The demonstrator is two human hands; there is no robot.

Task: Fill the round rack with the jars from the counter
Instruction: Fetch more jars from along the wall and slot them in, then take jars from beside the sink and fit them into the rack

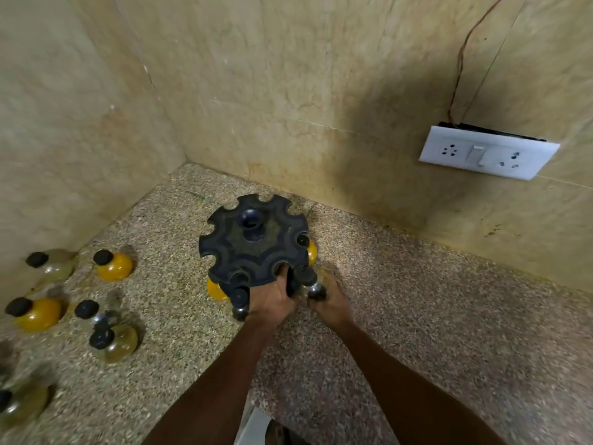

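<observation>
1. The left hand (272,297) reaches under the near edge of the round rack (253,239), its fingers curled up into one of the rim notches and closed on the rack's edge.
2. The right hand (330,303) sits just beside it, wrapped around a clear jar (316,284) with a dark cap, held against the rack's near-right side; whether the jar is seated in a notch cannot be told.
3. The rack is a dark disc with scalloped notches around its rim and a knob at the centre, standing on the speckled counter (417,316) near the corner of the walls.
4. A yellow jar (215,290) hangs at the rack's near-left rim and another yellow jar (312,252) shows at its right rim.
5. Well apart to the left, loose jars stand on the counter: a yellow one (114,266), a clear one (53,263) by the wall, another yellow one (37,313), and a greenish one (115,343).
6. A white switch plate (487,152) is on the right wall.
</observation>
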